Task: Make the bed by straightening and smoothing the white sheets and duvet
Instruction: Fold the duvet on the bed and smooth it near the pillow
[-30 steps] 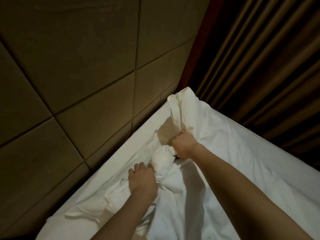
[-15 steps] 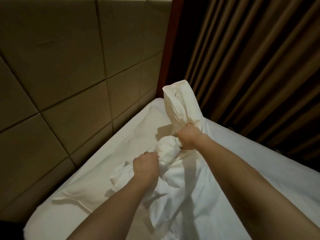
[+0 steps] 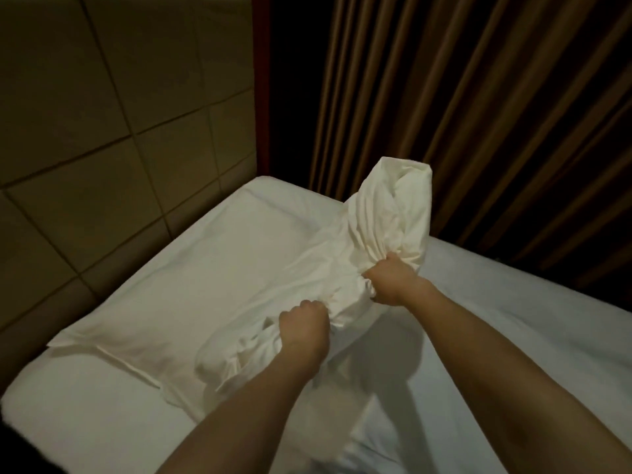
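Observation:
A white bed (image 3: 85, 415) with a fitted sheet fills the lower frame. A flat white pillow (image 3: 212, 289) lies at its head by the headboard. Over the pillow's right part sits a bunched white duvet (image 3: 386, 220), one corner standing up in a peak. My right hand (image 3: 393, 282) grips the bunched fabric just below that peak. My left hand (image 3: 302, 330) grips a lower wad of the same fabric, fist closed, about a hand's width nearer to me. More white duvet spreads across the bed to the lower right.
A padded tan headboard (image 3: 119, 107) of square panels rises at the left. A dark wooden post (image 3: 261, 83) marks its right end. Brown pleated curtains (image 3: 478, 107) hang close along the bed's far right side.
Both hands, still gripping the fabric, have pulled it back from the headboard corner and rightward; the peak stands taller. The pillow and the bed's far corner have come into view.

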